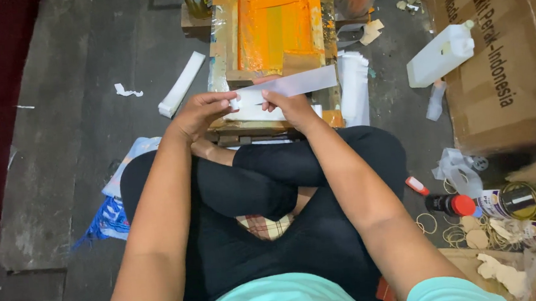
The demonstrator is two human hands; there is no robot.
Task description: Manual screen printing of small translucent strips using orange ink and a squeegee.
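I sit cross-legged on a dark floor. Both hands hold a long white paper strip (298,83) just above my knees. My left hand (201,111) pinches its left end, and my right hand (287,106) grips it a little further right. The strip's free end points right over a wooden screen-printing frame (228,32) coated in orange ink. Under my hands lies a stack of similar white strips (255,114) on the frame's near edge.
More white strip stacks lie left (181,84) and right (354,86) of the frame. A white plastic jug (442,54) leans against a cardboard box (503,55) at the right. Small bottles, tins (517,201) and rubber bands sit lower right. A blue bag (116,207) lies left.
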